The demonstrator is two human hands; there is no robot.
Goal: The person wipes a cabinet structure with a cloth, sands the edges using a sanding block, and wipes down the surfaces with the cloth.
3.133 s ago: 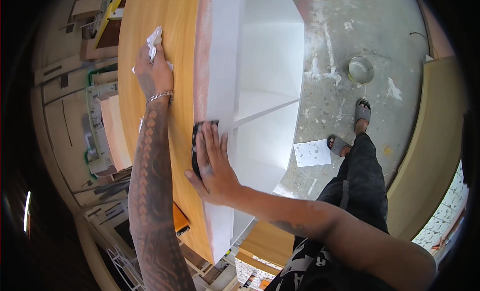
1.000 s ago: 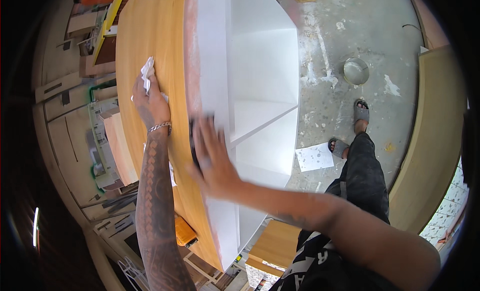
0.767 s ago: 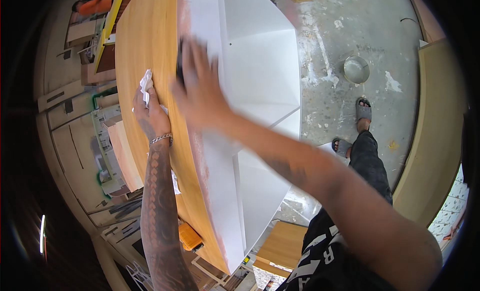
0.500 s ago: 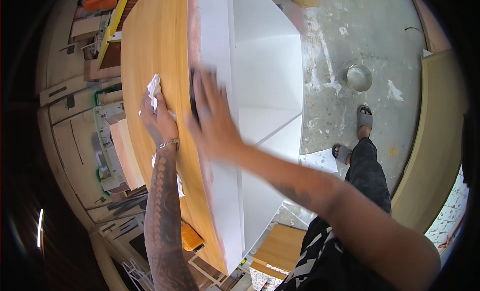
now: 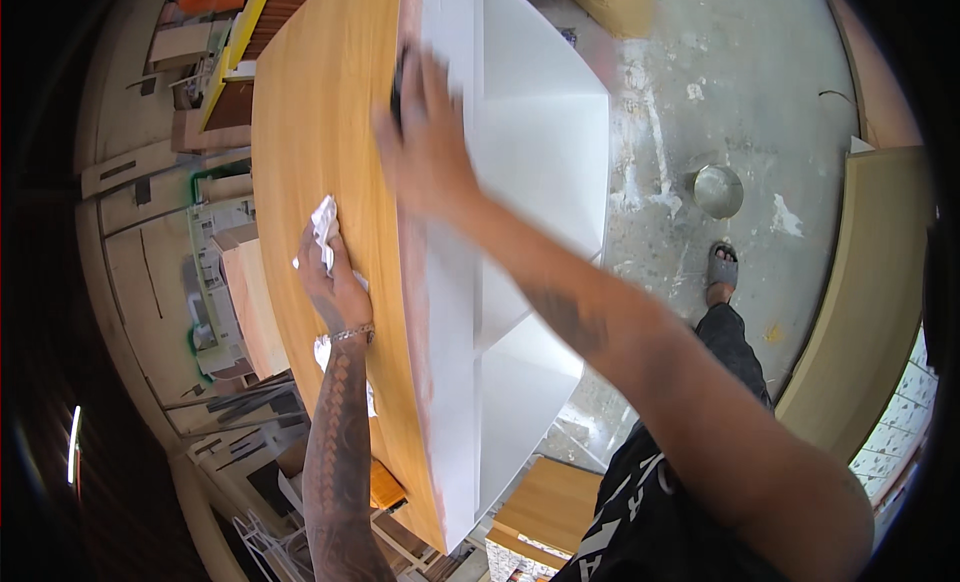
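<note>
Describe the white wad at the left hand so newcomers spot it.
Find the long wood-grain panel beside the white shelving. The left hand rests on it. Unlike the white scrap by the bracelet, the crumpled wad pokes out beyond that hand's far end.

Silver chain-link bracelet (image 5: 353, 333) around left wrist, dense tattoo (image 5: 336, 457) with column of pointed shapes along left forearm, smaller tattoo (image 5: 568, 317) on right forearm, black white-printed shirt (image 5: 640, 527), dark trousers (image 5: 733, 350), grey open-toed slide sandal (image 5: 722, 272).

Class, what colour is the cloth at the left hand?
The cloth is white, best seen in the head view.
</note>
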